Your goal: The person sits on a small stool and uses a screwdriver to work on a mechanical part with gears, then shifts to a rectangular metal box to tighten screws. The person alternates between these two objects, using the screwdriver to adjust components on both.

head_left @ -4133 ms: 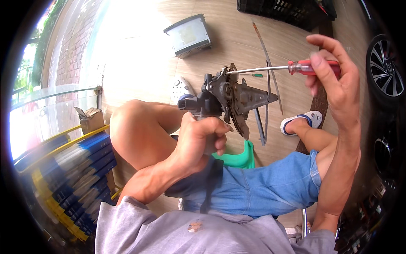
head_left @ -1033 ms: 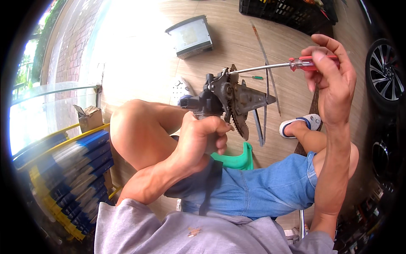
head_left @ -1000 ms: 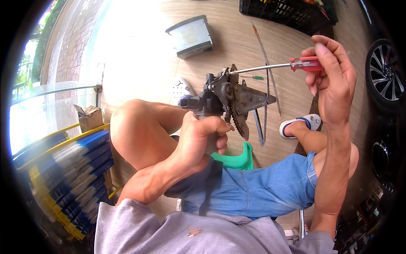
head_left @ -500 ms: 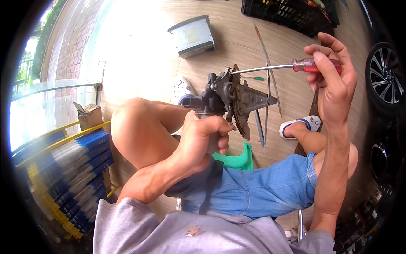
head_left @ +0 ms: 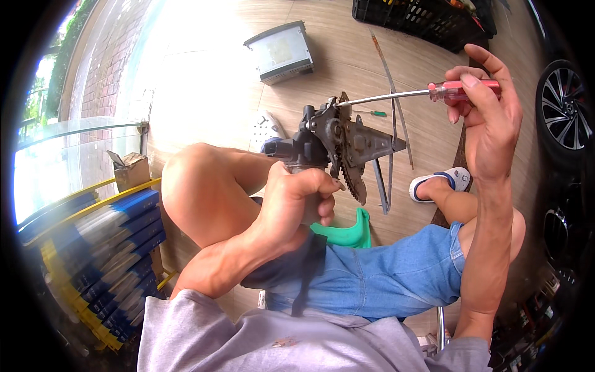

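My left hand [head_left: 296, 201] grips the lower body of a greasy metal motor assembly [head_left: 334, 141] with a toothed sector gear, held up over my knees. My right hand [head_left: 486, 115] holds a screwdriver [head_left: 427, 93] by its red clear handle. Its long steel shaft runs left, with the tip touching the top of the assembly near the gear teeth.
I sit on a green plastic stool [head_left: 347, 230] over a wood-look floor. A grey car stereo unit [head_left: 280, 52] lies ahead, a black crate [head_left: 427, 17] at the far right, thin metal rods [head_left: 390, 124] beside my sandalled foot [head_left: 441, 182]. Blue and yellow stacked boxes [head_left: 102, 248] stand left, a car wheel [head_left: 565, 111] right.
My right hand has shifted its fingers on the screwdriver handle, turning it while the tip stays on the assembly. My left hand keeps the same grip.
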Motion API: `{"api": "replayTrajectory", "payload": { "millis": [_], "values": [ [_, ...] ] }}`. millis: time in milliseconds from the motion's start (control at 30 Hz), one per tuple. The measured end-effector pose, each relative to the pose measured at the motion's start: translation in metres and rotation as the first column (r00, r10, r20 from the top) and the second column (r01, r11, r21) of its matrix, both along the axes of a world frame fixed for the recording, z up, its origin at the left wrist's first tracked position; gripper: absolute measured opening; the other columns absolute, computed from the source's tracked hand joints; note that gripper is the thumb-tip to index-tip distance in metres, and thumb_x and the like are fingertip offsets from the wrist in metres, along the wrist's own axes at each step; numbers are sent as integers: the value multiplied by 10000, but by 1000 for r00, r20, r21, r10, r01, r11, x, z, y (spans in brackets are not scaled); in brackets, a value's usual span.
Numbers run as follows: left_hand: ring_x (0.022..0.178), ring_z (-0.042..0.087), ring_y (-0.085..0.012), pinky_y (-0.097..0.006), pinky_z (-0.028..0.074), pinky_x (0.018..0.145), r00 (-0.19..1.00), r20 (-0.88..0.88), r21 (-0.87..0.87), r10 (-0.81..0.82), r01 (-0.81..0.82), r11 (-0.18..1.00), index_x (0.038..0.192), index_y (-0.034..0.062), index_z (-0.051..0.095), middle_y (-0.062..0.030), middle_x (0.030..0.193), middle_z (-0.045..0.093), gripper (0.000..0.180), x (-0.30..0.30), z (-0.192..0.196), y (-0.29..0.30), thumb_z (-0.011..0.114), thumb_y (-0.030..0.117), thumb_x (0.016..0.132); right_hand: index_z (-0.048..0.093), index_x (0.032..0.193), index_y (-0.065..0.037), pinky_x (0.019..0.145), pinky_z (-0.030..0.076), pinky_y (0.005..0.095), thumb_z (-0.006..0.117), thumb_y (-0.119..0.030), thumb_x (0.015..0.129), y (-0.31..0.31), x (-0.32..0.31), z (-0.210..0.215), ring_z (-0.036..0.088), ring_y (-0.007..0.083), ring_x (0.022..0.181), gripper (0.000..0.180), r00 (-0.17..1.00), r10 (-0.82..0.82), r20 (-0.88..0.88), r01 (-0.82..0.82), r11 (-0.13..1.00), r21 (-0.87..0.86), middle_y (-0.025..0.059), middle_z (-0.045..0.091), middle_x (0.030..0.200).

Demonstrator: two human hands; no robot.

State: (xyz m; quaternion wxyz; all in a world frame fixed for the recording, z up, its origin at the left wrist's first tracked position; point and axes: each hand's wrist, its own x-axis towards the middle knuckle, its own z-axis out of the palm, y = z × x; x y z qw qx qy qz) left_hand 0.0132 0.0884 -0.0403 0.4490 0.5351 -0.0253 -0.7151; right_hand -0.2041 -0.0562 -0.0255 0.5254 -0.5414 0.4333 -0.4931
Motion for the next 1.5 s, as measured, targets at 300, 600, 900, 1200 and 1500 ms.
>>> {"api": "replayTrajectory", "payload": {
  "millis": [300,600,900,1200,1500],
  "values": [
    [494,522,-169,-330,433,449,1000,3,9,2,-2,1000,691,8,545,-72,631,522,111,0,2,-1,621,12,771,584,1172,24,573,476,224,692,-295,917,2,7,-1,636,109,720,422,996,-57,-66,52,996,-69,101,684,847],
    [487,514,-166,-322,431,443,1000,0,10,20,-20,1000,701,8,545,-71,634,521,102,2,1,-1,623,11,766,584,1200,39,421,415,197,631,-211,923,-2,2,9,573,70,538,377,977,-13,-215,52,983,177,142,702,930],
    [488,516,-165,-321,430,440,1000,-5,21,5,-5,1000,701,15,542,-69,639,522,107,2,1,-1,624,13,770,554,1258,42,458,410,176,624,-145,901,0,3,4,562,48,577,409,991,11,-131,-6,999,39,127,711,928],
    [485,522,-163,-321,431,442,1000,1,9,10,-10,1000,670,7,547,-69,615,526,123,1,2,-2,620,12,769,527,1280,33,525,425,188,575,-115,921,-3,-3,1,588,67,650,391,999,1,-52,-2,1000,-18,104,709,896],
    [481,519,-153,-311,435,433,1000,19,2,-13,13,1000,683,2,552,-68,619,532,104,-3,4,-2,613,6,767,685,1092,-52,472,437,206,611,-277,968,-10,-4,4,546,66,536,267,921,-347,-179,345,938,-39,61,659,728]
  ]
}}
